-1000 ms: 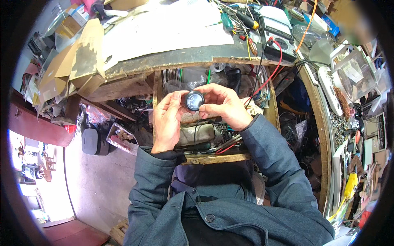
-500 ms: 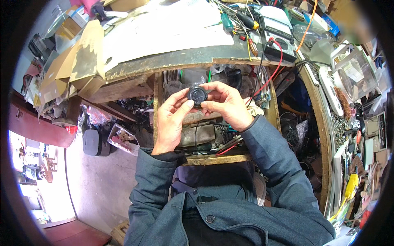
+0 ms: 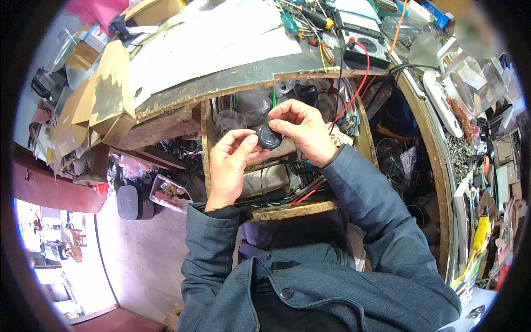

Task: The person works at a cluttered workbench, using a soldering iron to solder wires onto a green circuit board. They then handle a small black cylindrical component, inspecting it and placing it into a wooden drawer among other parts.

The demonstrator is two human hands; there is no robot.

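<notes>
A small round black part (image 3: 269, 136) is held between both hands over an open wooden drawer (image 3: 287, 209). My left hand (image 3: 229, 166) grips its left edge with thumb and fingers. My right hand (image 3: 303, 131) curls over its top and right side. The drawer below is packed with wires, clear bags and dark parts. Both forearms wear blue-grey jacket sleeves.
Beyond the drawer, a worn workbench (image 3: 221, 83) carries white paper sheets (image 3: 210, 39), screwdrivers (image 3: 298, 19) and a multimeter (image 3: 362, 33) with red lead. Torn cardboard (image 3: 94, 105) lies left. A cluttered shelf (image 3: 475, 166) runs down the right. A black box (image 3: 133, 202) sits on the floor.
Both hands and the black part have stayed almost still above the drawer, shifting only slightly; the fingers have adjusted their hold on it.
</notes>
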